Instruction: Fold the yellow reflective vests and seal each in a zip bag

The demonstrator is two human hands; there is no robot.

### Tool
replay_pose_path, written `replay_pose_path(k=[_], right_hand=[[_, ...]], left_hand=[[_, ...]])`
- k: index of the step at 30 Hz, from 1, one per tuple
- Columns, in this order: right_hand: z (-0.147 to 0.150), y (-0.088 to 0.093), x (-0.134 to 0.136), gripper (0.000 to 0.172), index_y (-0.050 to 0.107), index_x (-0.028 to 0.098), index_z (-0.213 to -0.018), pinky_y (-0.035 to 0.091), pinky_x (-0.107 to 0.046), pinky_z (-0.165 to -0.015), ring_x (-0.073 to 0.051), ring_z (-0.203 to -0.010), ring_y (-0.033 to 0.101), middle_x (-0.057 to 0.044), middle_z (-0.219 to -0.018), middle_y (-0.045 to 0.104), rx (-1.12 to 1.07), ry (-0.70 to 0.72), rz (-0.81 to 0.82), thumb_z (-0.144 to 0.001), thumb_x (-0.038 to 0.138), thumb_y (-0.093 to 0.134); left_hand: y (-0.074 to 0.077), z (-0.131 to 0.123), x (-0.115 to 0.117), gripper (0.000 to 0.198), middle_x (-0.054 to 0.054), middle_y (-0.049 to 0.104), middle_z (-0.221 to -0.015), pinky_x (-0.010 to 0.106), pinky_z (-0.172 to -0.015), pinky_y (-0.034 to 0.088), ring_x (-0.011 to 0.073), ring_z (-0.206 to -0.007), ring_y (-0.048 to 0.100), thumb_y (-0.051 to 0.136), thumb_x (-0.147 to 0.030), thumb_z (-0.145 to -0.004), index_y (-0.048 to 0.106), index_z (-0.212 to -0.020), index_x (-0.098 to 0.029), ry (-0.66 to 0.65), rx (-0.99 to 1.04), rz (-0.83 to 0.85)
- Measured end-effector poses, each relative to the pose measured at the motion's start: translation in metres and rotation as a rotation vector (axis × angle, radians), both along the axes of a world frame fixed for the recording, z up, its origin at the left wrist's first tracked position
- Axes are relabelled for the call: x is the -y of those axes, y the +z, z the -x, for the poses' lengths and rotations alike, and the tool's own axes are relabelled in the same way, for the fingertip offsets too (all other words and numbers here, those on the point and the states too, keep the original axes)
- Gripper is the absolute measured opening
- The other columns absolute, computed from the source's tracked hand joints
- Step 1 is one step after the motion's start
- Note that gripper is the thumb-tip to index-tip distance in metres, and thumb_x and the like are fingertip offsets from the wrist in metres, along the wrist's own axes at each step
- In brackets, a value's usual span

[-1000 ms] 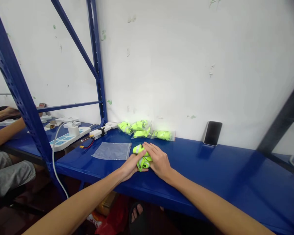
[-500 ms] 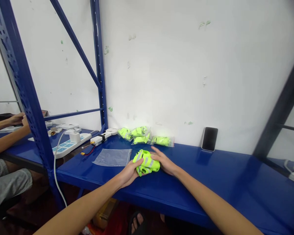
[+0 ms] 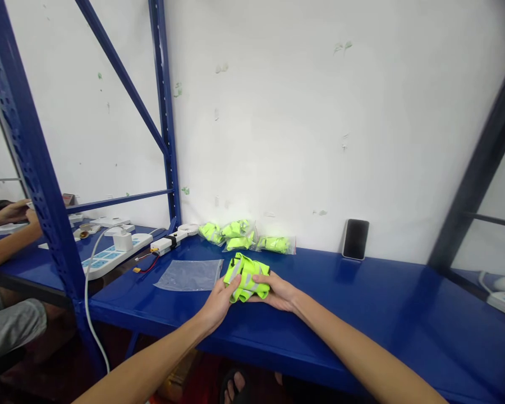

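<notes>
A folded neon-yellow reflective vest (image 3: 246, 276) with grey stripes is held just above the front of the blue table. My left hand (image 3: 219, 303) grips its left side, thumb on top. My right hand (image 3: 283, 292) is closed on the right side, its thumb pressing the cloth and the other fingers partly hidden beneath. To the left of the vest lies a flat clear plastic bag (image 3: 189, 275). Behind it, several clear bags with the same yellow cloth (image 3: 238, 229) sit against the wall.
A phone (image 3: 356, 239) leans on the wall at right. On the left are a white handheld fan (image 3: 170, 241), a small wired connector (image 3: 145, 266), a power strip (image 3: 113, 255) with its cable, and a blue rack post (image 3: 46, 168). Beyond it, another person's hands (image 3: 21, 212) are at work.
My right hand, open beside the vest before, has closed on its right side. The vest has turned slightly in my hands. The camera view has shifted a little.
</notes>
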State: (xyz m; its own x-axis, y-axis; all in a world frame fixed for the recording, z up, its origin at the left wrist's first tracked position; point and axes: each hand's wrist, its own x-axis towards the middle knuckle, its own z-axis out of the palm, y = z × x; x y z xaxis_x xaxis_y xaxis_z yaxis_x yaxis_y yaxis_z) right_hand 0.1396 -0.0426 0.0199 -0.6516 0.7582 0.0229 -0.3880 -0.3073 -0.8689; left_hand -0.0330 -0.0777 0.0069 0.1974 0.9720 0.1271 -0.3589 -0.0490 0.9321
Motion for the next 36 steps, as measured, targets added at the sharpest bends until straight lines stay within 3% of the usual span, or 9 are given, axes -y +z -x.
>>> replay_pose_path(k=[4,11,17,20,23,25,28,31,36], right_hand=[[0.018,-0.003,0.007,0.048,0.058,0.019,-0.112,0.053,-0.047,-0.084,-0.025,-0.095,0.067,-0.008,-0.104,0.07,-0.081,-0.072,-0.007,-0.068,0.021,0.077],[0.023,-0.007,0.001,0.051,0.06,0.019,-0.108,0.057,-0.041,-0.076,-0.024,-0.089,0.068,-0.005,-0.099,0.07,-0.068,-0.223,-0.021,-0.061,0.02,0.081],[0.005,0.007,-0.004,0.052,0.061,0.02,-0.106,0.056,-0.037,-0.072,-0.023,-0.085,0.067,-0.004,-0.099,0.069,-0.042,-0.282,-0.19,-0.058,0.019,0.08],[-0.004,0.006,-0.014,0.057,0.061,0.02,-0.106,0.053,-0.035,-0.08,-0.021,-0.09,0.065,-0.003,-0.1,0.068,-0.025,-0.387,-0.305,-0.053,0.015,0.081],[-0.013,0.0,-0.029,0.064,0.061,0.019,-0.108,0.051,-0.034,-0.08,-0.02,-0.086,0.063,-0.001,-0.096,0.068,0.093,-0.481,-0.392,-0.049,0.015,0.083],[-0.017,-0.005,-0.037,0.066,0.06,0.018,-0.108,0.051,-0.034,-0.078,-0.019,-0.082,0.062,-0.001,-0.091,0.067,0.157,-0.522,-0.403,-0.047,0.015,0.084],[-0.018,-0.011,-0.042,0.07,0.059,0.018,-0.111,0.051,-0.035,-0.077,-0.019,-0.081,0.062,-0.001,-0.09,0.067,0.154,-0.626,-0.396,-0.046,0.018,0.084],[-0.016,-0.012,-0.039,0.069,0.059,0.018,-0.113,0.051,-0.036,-0.078,-0.02,-0.083,0.063,-0.002,-0.093,0.067,0.133,-0.695,-0.405,-0.048,0.019,0.083],[-0.013,-0.005,-0.031,0.062,0.062,0.017,-0.106,0.052,-0.034,-0.075,-0.02,-0.082,0.064,-0.001,-0.089,0.069,0.13,-0.606,-0.31,-0.047,0.014,0.081]], left_hand=[[-0.006,-0.007,-0.007,0.056,0.008,0.066,-0.117,0.035,-0.099,0.043,0.0248,-0.113,0.058,0.058,-0.056,-0.081,0.058,-0.123,-0.02,0.198,-0.007,0.013],[0.008,-0.016,-0.013,0.061,0.009,0.066,-0.118,0.036,-0.097,0.044,0.0254,-0.111,0.058,0.057,-0.058,-0.08,0.056,-0.126,-0.019,0.163,0.054,-0.034],[0.027,0.0,-0.013,0.053,0.008,0.061,-0.126,0.037,-0.109,0.03,0.0264,-0.126,0.046,0.054,-0.051,-0.084,0.059,-0.125,-0.019,0.21,-0.439,-0.409],[0.036,0.034,-0.02,0.053,0.009,0.053,-0.136,0.037,-0.114,0.019,0.0275,-0.134,0.036,0.065,-0.05,-0.076,0.062,-0.121,-0.022,0.096,-0.784,-0.562],[0.039,0.078,-0.032,0.073,0.009,0.044,-0.144,0.048,-0.114,0.006,0.0322,-0.14,0.024,0.072,-0.055,-0.065,0.054,-0.13,-0.027,0.005,-1.177,-0.579],[0.037,0.102,-0.04,0.086,0.01,0.037,-0.147,0.051,-0.112,0.01,0.0354,-0.139,0.025,0.073,-0.059,-0.061,0.045,-0.137,-0.03,-0.012,-1.321,-0.524],[0.033,0.117,-0.045,0.086,0.011,0.043,-0.144,0.043,-0.107,0.026,0.0349,-0.131,0.04,0.068,-0.063,-0.064,0.043,-0.139,-0.028,-0.046,-1.416,-0.468],[0.031,0.112,-0.042,0.082,0.011,0.048,-0.14,0.04,-0.104,0.03,0.0348,-0.127,0.044,0.063,-0.063,-0.069,0.042,-0.14,-0.026,-0.006,-1.453,-0.484],[0.032,0.096,-0.034,0.085,0.01,0.045,-0.143,0.04,-0.104,0.029,0.0353,-0.128,0.043,0.066,-0.059,-0.068,0.039,-0.141,-0.026,-0.002,-1.378,-0.461]])
